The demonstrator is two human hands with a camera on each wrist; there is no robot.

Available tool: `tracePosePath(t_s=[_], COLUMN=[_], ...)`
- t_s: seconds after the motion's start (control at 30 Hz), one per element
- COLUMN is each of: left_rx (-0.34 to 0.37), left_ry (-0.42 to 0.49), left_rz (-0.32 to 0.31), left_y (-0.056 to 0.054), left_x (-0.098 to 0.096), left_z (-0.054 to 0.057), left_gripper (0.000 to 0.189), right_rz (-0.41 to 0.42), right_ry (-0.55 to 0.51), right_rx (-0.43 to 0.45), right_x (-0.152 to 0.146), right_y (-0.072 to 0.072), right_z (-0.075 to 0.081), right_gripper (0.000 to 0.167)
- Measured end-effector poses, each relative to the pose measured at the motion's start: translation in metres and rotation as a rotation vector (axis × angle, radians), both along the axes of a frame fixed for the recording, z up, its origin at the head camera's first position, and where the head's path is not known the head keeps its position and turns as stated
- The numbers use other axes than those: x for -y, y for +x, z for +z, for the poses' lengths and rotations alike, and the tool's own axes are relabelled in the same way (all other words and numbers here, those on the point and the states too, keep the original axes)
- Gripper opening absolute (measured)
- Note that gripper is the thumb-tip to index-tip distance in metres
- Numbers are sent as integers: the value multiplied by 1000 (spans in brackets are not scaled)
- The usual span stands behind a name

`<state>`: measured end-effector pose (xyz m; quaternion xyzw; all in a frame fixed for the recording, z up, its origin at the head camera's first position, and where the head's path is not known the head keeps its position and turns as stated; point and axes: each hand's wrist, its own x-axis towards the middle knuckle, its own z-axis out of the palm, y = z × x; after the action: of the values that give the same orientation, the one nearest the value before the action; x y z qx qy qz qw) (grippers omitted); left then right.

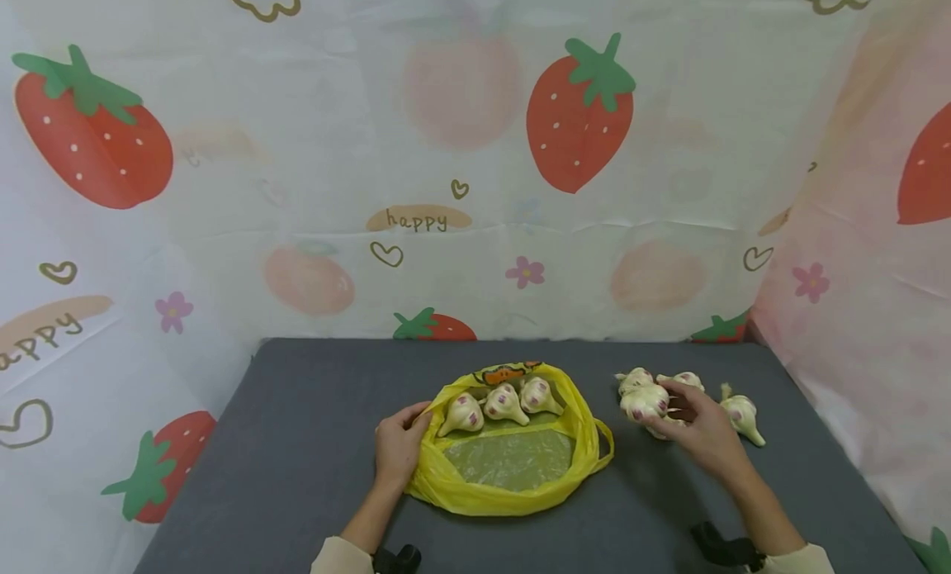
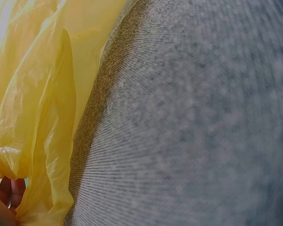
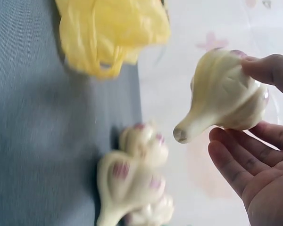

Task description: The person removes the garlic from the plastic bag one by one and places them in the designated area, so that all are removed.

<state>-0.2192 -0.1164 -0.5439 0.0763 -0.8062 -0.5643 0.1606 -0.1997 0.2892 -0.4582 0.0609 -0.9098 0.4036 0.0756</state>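
Observation:
A yellow plastic bag lies with its mouth spread wide, its handle loop out to the right. Three garlic bulbs sit along the far side inside it. My left hand pinches the bag's left rim; in the left wrist view, folds of the bag cover most of the fingers. To the right of the bag, my right hand holds another garlic bulb between thumb and fingers, raised off the table. Several more garlic bulbs rest below and around that hand.
A dark grey cloth-like surface covers the table. One garlic bulb lies apart, right of the right hand. Behind the table hangs a curtain printed with strawberries, and similar fabric rises on both sides.

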Motion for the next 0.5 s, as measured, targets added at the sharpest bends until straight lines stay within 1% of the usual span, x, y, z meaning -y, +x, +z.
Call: tracePosePath(t_s=[0.13, 0.27, 0.33, 0.5], left_rx=[2, 6, 4, 6], left_ry=[-4, -10, -9, -9], left_rz=[-2, -2, 2, 9], left_y=[1, 1, 0, 0], left_x=[0, 0, 0, 0], left_z=[1, 1, 1, 1], left_gripper=[19, 20, 19, 19], right_rz=[-55, -104, -119, -146], right_ry=[15, 46, 67, 71], right_rx=[46, 57, 59, 80], right_x=[-16, -32, -40, -56], right_y=[1, 5, 7, 9], right_z=[-2, -5, -6, -9], right_gripper=[66, 67, 67, 69])
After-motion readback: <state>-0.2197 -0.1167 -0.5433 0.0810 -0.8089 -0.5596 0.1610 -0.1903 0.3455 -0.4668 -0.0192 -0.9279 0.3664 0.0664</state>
